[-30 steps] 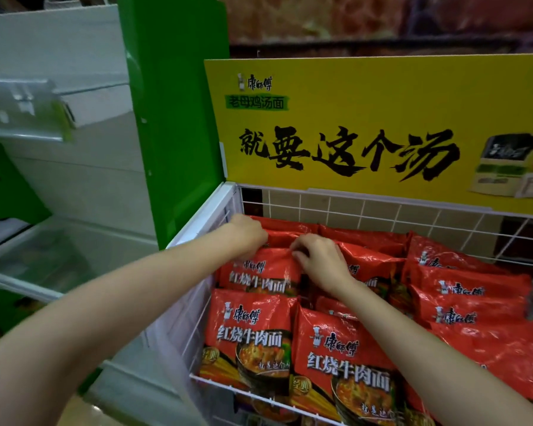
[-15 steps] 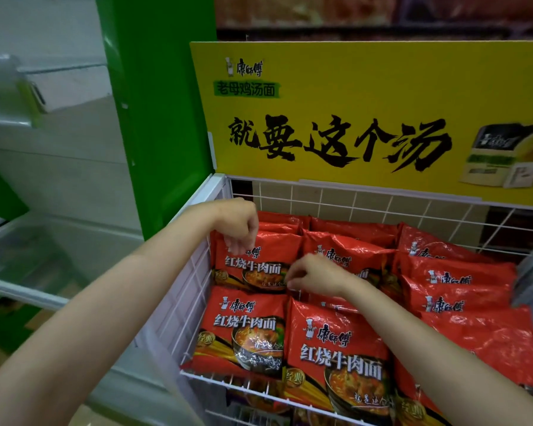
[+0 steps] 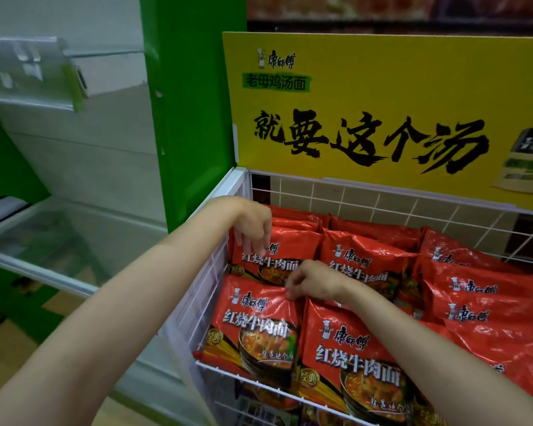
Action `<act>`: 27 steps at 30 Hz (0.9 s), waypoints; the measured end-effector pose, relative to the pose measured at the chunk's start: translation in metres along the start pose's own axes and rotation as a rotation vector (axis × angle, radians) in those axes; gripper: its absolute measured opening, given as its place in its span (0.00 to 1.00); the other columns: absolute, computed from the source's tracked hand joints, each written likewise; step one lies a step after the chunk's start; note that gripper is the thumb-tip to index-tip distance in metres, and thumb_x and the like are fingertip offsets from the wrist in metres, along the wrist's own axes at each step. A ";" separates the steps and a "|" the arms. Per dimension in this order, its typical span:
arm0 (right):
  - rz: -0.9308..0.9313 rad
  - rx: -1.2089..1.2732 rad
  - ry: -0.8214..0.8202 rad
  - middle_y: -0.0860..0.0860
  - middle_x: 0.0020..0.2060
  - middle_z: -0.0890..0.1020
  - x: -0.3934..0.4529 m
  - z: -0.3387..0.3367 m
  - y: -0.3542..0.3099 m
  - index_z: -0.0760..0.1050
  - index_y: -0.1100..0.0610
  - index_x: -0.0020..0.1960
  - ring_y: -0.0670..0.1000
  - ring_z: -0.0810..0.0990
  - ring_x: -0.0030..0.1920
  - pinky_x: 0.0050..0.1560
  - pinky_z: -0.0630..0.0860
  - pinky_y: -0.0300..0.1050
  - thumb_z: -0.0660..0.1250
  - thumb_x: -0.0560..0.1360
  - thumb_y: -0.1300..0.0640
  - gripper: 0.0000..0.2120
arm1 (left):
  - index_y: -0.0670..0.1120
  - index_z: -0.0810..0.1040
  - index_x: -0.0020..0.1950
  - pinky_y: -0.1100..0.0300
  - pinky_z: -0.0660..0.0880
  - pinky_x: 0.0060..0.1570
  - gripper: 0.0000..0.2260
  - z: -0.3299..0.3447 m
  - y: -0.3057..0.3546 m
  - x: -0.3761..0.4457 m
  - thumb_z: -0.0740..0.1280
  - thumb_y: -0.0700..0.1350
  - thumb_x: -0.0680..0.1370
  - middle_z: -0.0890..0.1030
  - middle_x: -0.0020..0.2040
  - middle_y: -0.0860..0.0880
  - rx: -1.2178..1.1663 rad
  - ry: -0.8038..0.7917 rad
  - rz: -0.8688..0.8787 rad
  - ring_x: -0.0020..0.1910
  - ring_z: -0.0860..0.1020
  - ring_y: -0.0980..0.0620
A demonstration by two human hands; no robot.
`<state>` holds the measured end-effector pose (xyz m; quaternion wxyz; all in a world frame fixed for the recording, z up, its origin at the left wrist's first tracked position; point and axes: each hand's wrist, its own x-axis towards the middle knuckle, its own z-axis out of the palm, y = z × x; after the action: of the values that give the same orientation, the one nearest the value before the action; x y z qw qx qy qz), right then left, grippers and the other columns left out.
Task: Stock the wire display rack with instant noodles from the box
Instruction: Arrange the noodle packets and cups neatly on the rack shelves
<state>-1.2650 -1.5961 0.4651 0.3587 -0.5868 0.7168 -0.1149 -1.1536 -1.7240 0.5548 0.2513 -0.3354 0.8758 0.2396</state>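
white wire rack (image 3: pixel 382 207), rows of red noodle packets (image 3: pixel 363 259) lying overlapped

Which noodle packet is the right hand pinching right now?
The front-left packet, nearest the rack's left wall. The right hand pinches its top right corner; the other packets lie untouched, apart from the one behind it under the left hand.

noodle packets (image 3: pixel 360 265) lie in rows in the wire rack (image 3: pixel 382 204), sign (image 3: pixel 382 112) behind.

two hands (image 3: pixel 253 224) – one wire rack (image 3: pixel 382 207) – one yellow sign (image 3: pixel 382 87) – about ten red noodle packs (image 3: pixel 360 262).
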 end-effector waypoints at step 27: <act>0.066 -0.248 0.224 0.50 0.47 0.84 -0.076 -0.067 0.053 0.81 0.54 0.54 0.41 0.77 0.36 0.43 0.75 0.35 0.66 0.76 0.58 0.09 | 0.50 0.74 0.49 0.59 0.70 0.37 0.19 0.008 0.030 -0.005 0.74 0.59 0.67 0.75 0.43 0.53 0.558 0.344 0.113 0.45 0.74 0.51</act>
<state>-1.3447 -1.5283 0.5108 0.2047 -0.5864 0.7798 -0.0786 -1.1692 -1.6970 0.5597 0.1684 -0.2401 0.9544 -0.0563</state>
